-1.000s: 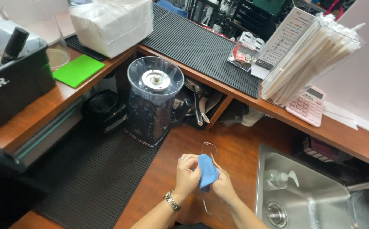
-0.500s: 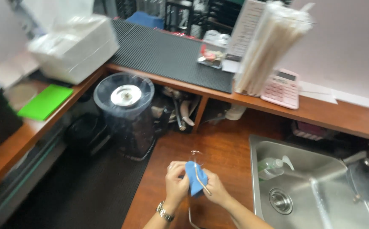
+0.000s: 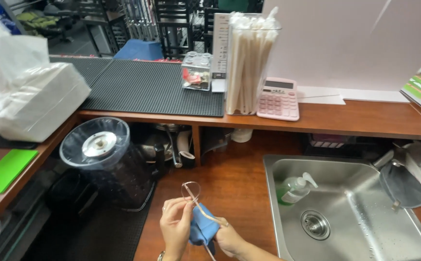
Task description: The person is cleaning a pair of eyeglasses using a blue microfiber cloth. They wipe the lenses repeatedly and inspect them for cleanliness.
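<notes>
Low in the head view, both my hands meet over the wooden counter point(image 3: 229, 186). My left hand point(image 3: 175, 228) pinches a pair of thin-rimmed glasses point(image 3: 191, 192), one lens sticking up above my fingers. A slim temple arm runs down to the right across a blue cloth point(image 3: 201, 231). My right hand point(image 3: 230, 239) holds this cloth bunched against the glasses from the other side. The rest of the frame is hidden behind the cloth and my fingers.
A steel sink point(image 3: 360, 212) lies to the right with a green soap bottle point(image 3: 295, 188) and a grey rag point(image 3: 405, 186). A clear-lidded grinder point(image 3: 98, 147) stands to the left. On the upper shelf are a black ribbed mat point(image 3: 147, 87), a straw holder point(image 3: 247, 63), a pink calculator point(image 3: 278, 99) and wrapped napkins point(image 3: 26, 104).
The view has swung to the right and up, so the sink and shelf show more fully. My hands stay together on the glasses and cloth, turning them slightly.
</notes>
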